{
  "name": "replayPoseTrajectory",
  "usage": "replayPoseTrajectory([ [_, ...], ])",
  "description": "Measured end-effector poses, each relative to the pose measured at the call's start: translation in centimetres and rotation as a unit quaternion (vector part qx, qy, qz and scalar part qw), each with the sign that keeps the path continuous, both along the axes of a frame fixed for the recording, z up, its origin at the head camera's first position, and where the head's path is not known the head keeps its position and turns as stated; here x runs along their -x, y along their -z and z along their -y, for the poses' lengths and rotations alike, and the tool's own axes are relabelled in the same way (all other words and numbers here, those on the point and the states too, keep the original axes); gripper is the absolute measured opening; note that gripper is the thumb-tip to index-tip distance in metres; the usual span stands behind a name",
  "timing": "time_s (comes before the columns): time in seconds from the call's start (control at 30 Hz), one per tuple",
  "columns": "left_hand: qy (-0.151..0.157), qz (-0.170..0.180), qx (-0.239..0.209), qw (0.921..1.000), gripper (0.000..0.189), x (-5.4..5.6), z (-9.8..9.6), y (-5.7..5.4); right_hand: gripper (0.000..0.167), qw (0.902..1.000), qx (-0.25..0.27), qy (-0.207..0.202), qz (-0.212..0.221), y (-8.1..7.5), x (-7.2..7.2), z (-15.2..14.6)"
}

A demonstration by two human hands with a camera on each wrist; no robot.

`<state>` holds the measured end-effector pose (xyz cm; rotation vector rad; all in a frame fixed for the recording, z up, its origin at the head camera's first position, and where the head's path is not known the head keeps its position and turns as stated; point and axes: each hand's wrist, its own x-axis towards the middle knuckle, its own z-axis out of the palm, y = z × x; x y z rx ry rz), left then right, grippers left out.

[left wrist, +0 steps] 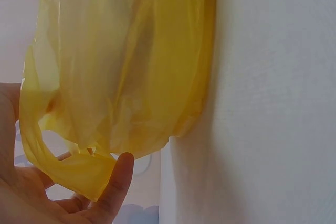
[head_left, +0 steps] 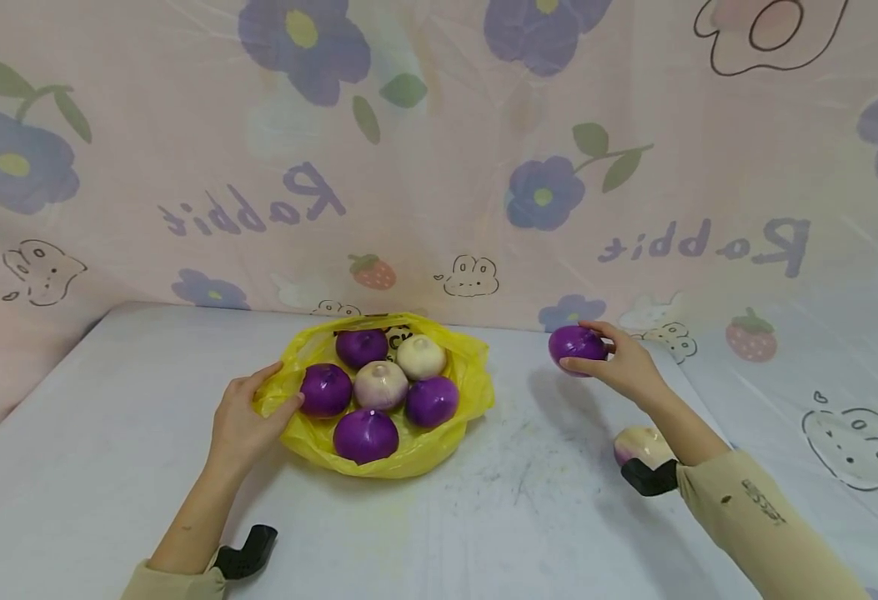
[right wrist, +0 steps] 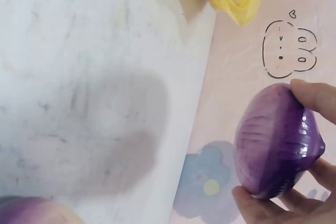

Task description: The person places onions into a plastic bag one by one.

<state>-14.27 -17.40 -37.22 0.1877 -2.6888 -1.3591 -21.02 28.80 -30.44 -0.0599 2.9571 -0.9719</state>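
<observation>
A yellow plastic bag [head_left: 476,379] stands with its mouth spread wide on the white table, left of centre in the head view. Inside lie several purple onions [head_left: 366,436] and two pale ones, among them a whitish onion [head_left: 421,357]. My left hand [head_left: 247,417] holds the bag's left rim; in the left wrist view its fingers are around a yellow handle loop [left wrist: 79,174]. Up off the table, right of the bag, my right hand [head_left: 626,362] grips a purple onion [right wrist: 278,142] between thumb and fingers. Below that wrist a pale-and-purple onion [head_left: 641,447] rests on the table, partly hidden by the black wrist camera.
The white table [head_left: 514,517] reaches back to a pink cloth wall [head_left: 439,167] printed with flowers and rabbits. Its right edge runs under my right forearm. Black wrist cameras [head_left: 247,552] jut out from both wrists.
</observation>
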Motion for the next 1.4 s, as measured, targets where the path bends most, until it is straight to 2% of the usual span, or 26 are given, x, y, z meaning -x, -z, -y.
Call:
replayPoseTrajectory([
  [0.53,-0.003,-0.008,0.003,1.0,0.064,0.0,0.1,0.2,0.078,0.9993,0.022,-0.026,-0.016,-1.1,0.6,3.0],
  [0.83,-0.005,-0.007,-0.001,1.0,0.063,0.1,0.1,0.3,0.073,0.9961,0.047,-0.068,-0.031,-1.0,1.1,5.3],
  [1.4,-0.003,-0.01,-0.002,0.9999,0.063,0.1,0.1,0.5,0.071,0.9913,0.083,-0.1,-0.018,-0.4,1.6,9.5],
])
